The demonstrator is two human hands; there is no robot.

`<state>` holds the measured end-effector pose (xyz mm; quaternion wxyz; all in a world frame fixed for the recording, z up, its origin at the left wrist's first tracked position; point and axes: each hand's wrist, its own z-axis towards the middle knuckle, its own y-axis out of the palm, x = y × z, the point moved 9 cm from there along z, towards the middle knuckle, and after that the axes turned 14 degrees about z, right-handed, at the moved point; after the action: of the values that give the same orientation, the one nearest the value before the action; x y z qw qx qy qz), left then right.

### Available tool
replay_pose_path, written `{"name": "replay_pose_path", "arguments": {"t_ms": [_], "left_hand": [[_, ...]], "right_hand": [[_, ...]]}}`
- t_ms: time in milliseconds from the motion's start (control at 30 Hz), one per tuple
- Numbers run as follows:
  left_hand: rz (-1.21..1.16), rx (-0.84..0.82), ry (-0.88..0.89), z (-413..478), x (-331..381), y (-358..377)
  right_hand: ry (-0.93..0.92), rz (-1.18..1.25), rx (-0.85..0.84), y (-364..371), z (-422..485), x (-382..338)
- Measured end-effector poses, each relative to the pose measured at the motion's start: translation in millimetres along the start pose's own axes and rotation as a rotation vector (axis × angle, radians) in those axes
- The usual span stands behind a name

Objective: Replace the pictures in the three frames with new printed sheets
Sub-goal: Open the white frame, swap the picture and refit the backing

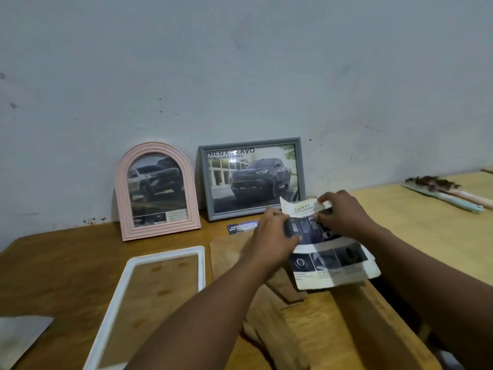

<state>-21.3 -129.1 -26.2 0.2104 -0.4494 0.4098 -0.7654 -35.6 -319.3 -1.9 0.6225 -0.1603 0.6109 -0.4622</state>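
Head view, looking down across a wooden tabletop point(53, 276) toward a pale wall point(240, 62). Near the centre right of the frame, the left fingers point(292, 237) are curled over the left edge of a printed sheet point(336, 265), thumb on top, pinching it. The right fingers point(324, 198) are bent down onto the sheet's upper part, beside a heading that reads "SAFETY", and grip it there. Between the two grips the paper is bowed and creased.

The sheet's printed side faces up. Its long axis runs from the heading end, pointing toward the wall, down to the lower right of the frame, tilted slightly clockwise. It is held over a brown backing board point(229, 252) that lies flat on the tabletop.

The left hand point(272, 233) is palm down, its bare forearm rising from the bottom centre. The right hand point(344, 212) is also palm down, its forearm entering from the lower right.

Behind the hands, a grey frame point(204, 182) leans upright against the wall and shows a dark pickup truck. To its left stands a pink arched frame point(122, 198), also with a truck picture. A white frame point(114, 297) lies flat at the lower left, wood showing through it. A small blue printed strip point(241, 227) lies in front of the grey frame. At the far right, brushes point(442, 193) lie on a lighter tabletop.
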Motion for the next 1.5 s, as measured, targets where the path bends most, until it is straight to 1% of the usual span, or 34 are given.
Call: {"name": "replay_pose_path", "arguments": {"t_ms": [100,167,233,333,433,500,567,667,800,967,1067,1133,1200,1267,1333,1367,1500], "left_hand": [[0.317,-0.143,0.051,9,-5,31],[0.479,-0.221,0.041,11,-15,44],[0.512,-0.243,0.029,10,-21,50],[0.514,-0.270,0.046,7,-22,50],[0.492,-0.297,0.042,2,-21,42],[0.478,-0.286,0.040,-3,-23,31],[0.470,-0.273,0.026,-10,-28,14],[0.474,-0.241,0.002,-24,-46,-24],[0.491,-0.161,-0.079,-65,-93,-92],[0.458,-0.083,-0.329,-144,-188,-175],[0.382,-0.014,-0.524,-203,-251,-218],[0.444,-0.010,-0.605,-241,-287,-242],[0.514,-0.031,-0.661,-274,-322,-261],[0.545,-0.053,-0.753,-306,-354,-273],[0.562,-0.067,-0.830,-330,-377,-276],[0.569,-0.058,-0.841,-336,-381,-277],[0.615,0.010,-0.804,-336,-377,-281]], "right_hand": [[0.044,-0.067,-0.076,25,1,26],[0.073,-0.109,-0.133,45,-5,38],[0.088,-0.127,-0.154,60,-10,45],[0.079,-0.142,-0.130,63,-14,43],[0.065,-0.178,-0.133,57,-17,32],[0.061,-0.147,-0.136,52,-19,17],[0.028,-0.122,-0.136,49,-21,-6],[-0.078,-0.062,-0.161,56,-29,-59],[-0.205,0.060,-0.236,93,-53,-144],[-0.353,0.103,-0.339,172,-111,-262],[-0.414,0.171,-0.446,225,-154,-323],[-0.420,0.219,-0.547,258,-184,-354],[-0.410,0.246,-0.639,288,-211,-378],[-0.409,0.237,-0.661,312,-233,-391],[-0.423,0.181,-0.629,329,-249,-397],[-0.438,0.144,-0.611,334,-257,-399],[-0.469,0.114,-0.546,336,-272,-403]]}}
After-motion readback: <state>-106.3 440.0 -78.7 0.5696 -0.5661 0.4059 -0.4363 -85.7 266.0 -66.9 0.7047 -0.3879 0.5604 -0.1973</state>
